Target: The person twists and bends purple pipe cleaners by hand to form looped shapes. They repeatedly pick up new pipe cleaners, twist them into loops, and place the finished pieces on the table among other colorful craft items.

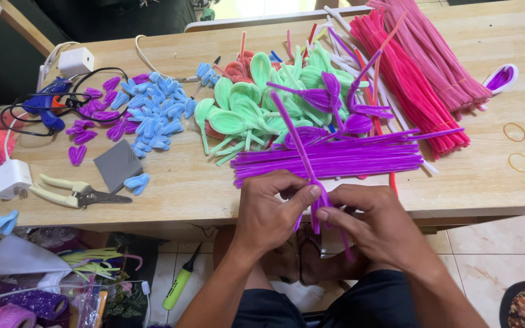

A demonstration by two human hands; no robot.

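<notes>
A person sits at a wooden table, seen from above. Both hands meet at the near edge, at about 6 o'clock. The left hand and the right hand each pinch a purple pipe cleaner between thumb and fingertips, bending its lower end into a loop while its long stem angles up toward 11 o'clock.

Judging by the piles, the work looks well underway: finished pieces lie in heaps, and much straight stock remains. A bundle of straight purple stems lies just beyond the hands (too many to count). At 12 o'clock sits a heap of green loops, with a few purple loops on top. At 10 o'clock lie many small blue loops and purple loops, uncountable. At 1 o'clock are two bundles of pink stems.

There are two rubber bands at 3 o'clock, one pair of cutters at 9 o'clock, one blue glue gun, one grey square.
</notes>
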